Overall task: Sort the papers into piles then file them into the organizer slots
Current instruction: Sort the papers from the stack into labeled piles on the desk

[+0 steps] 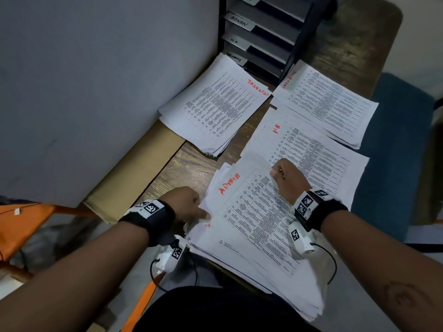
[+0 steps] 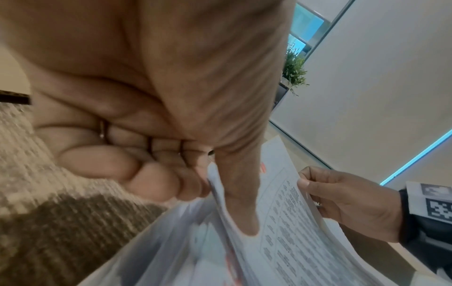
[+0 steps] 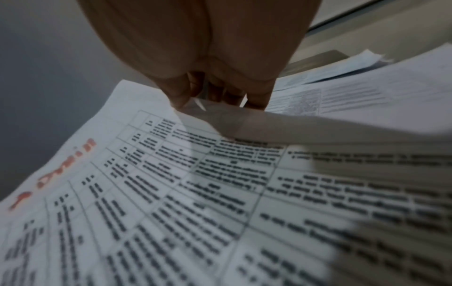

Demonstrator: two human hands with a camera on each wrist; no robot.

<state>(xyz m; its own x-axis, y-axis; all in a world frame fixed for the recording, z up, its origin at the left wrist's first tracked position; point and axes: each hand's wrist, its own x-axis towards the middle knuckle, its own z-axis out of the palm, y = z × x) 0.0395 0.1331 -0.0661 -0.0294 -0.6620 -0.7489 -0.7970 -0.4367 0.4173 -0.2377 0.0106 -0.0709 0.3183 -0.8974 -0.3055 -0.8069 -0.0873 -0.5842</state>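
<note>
Left hand [image 1: 185, 202]: fingertips hidden under the edge of the ADMIN sheet [image 1: 249, 212], only the thumb shows on top. Right hand [image 1: 288, 179]: fingers curled behind the sheet's far edge, tips not visible in the head view. Near stack [image 1: 282, 283] under both hands: its lower sheets' red labels covered, and its left part blurred in the left wrist view. Printed table text unreadable everywhere. Organizer [image 1: 261, 32], well beyond the right hand: top cut off by the frame, its lowest tag too small to read.
</note>
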